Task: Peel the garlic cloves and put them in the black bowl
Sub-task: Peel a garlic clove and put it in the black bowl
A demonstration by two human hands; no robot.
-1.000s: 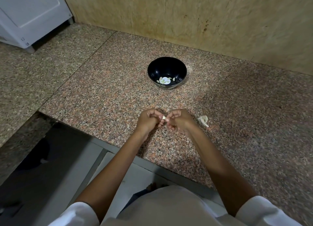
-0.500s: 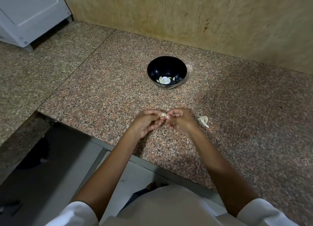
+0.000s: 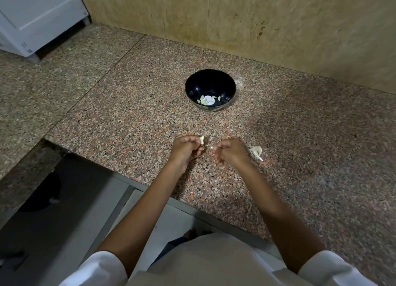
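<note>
Far to the left of the black bowl [image 3: 210,89], back in the corner, a white appliance [image 3: 32,18] stands on the speckled granite surface [image 3: 128,114]. The left forearm rises out of a white sleeve [image 3: 96,270] and slants up toward the bowl. The left hand [image 3: 185,149] is in front of the bowl and a touch to its left, back of the hand up. Its fingers are curled, and thumb and forefinger pinch a pale garlic clove [image 3: 201,139] that pokes up at the tips. The bowl itself sits on the surface near the wall, with several peeled cloves [image 3: 206,100] lying in its bottom. In front of the bowl and a shade right is the right hand [image 3: 230,152], held apart from the left with a clear gap between them. Its fingers are clenched inward, nipping a tiny pale scrap [image 3: 212,148] too small to identify. Its forearm angles in from the lower right. Further right of the bowl, a loose garlic piece [image 3: 256,152] lies on the surface just beside that hand.
</note>
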